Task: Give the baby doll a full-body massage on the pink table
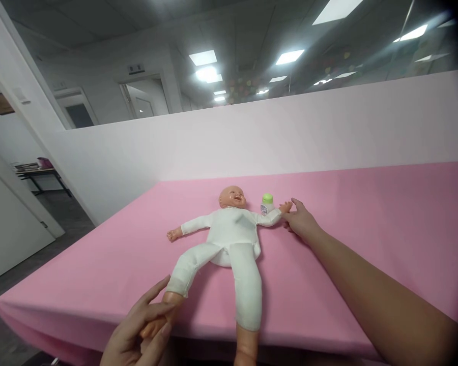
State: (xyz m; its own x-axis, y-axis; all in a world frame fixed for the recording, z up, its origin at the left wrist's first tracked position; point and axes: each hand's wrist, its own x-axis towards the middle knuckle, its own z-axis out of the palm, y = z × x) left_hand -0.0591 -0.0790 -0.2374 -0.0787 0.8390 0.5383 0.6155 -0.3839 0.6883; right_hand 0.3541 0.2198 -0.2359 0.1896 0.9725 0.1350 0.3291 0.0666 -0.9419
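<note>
One doll (232, 229), face-up on pink cover (366, 213) | left hand (135, 330): low, fingers loosely curled round its foot (153, 327) | right hand (304, 222): arm outstretched, fingers nearly closed about the doll's hand (286, 207)

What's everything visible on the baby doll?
The bald baby doll with a white cloth body lies face up on the pink-covered table, limbs spread, feet toward the camera. Its head, hands and feet look like glossy plastic. The person's left hand is around its right foot; their right hand is at its left wrist. Its left leg runs past the near edge, out of frame.
</note>
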